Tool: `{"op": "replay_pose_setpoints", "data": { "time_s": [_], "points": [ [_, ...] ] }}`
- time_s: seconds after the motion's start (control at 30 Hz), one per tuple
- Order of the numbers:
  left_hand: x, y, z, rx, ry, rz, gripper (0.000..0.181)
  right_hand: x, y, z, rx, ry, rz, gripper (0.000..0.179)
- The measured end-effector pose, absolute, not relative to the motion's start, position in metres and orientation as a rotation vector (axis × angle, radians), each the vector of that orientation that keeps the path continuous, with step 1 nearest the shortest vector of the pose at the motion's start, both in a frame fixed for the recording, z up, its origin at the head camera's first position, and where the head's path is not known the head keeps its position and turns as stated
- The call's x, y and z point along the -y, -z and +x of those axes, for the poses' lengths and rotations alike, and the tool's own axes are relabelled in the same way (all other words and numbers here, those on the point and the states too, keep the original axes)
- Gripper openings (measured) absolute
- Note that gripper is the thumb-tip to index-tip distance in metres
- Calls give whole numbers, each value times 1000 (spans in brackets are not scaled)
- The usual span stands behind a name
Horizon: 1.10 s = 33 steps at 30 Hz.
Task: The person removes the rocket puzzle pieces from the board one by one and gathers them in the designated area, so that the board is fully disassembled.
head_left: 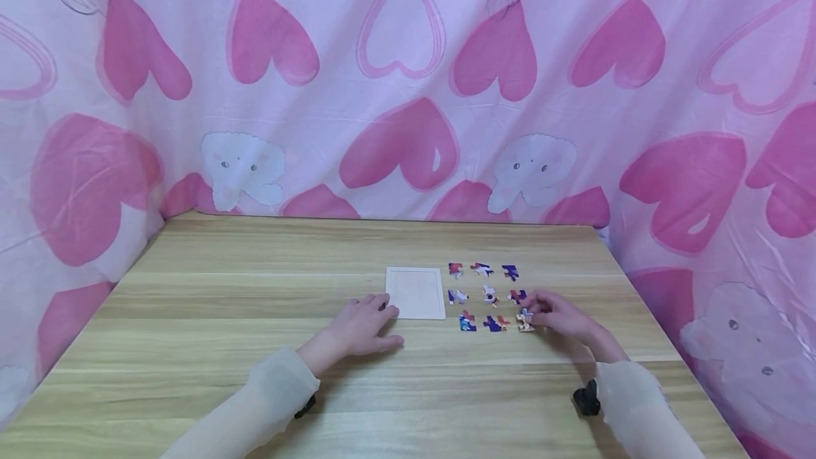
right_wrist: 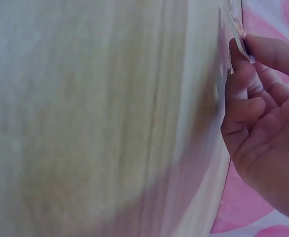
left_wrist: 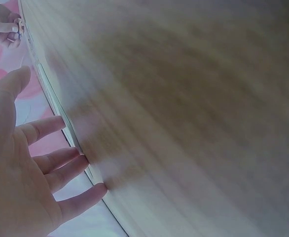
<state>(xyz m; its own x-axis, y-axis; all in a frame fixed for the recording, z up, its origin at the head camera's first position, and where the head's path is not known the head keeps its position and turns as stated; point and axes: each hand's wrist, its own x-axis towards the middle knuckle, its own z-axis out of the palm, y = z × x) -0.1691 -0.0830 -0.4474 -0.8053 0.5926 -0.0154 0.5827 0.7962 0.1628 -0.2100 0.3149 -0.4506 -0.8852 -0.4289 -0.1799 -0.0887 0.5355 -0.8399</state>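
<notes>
My right hand [head_left: 562,316] pinches a colourful jigsaw puzzle piece [head_left: 525,321] between thumb and fingers at the near right corner of a group of pieces. The right wrist view shows that piece tilted up, edge-on to the camera. My left hand [head_left: 353,326] lies palm down with fingers spread, its fingertips at the left side of a shallow, pale square puzzle tray [head_left: 414,294]. Right of the tray, several other puzzle pieces [head_left: 489,295] lie apart in rough rows. One piece [head_left: 517,296] sits just beyond the right fingertips.
A wood-grain table [head_left: 255,275] carries everything. Behind it and along both sides hangs a pink curtain [head_left: 395,126] printed with hearts and white animals. A black wrist device [head_left: 586,399] is strapped at the right sleeve.
</notes>
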Motion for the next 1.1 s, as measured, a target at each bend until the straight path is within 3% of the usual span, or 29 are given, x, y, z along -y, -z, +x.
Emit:
{"op": "replay_pose_setpoints", "data": {
  "time_s": [1.1],
  "points": [
    [87,447,-170,-2871,-365,916,60,-307,446,-214,-2593,1181,-342,16]
  ]
}}
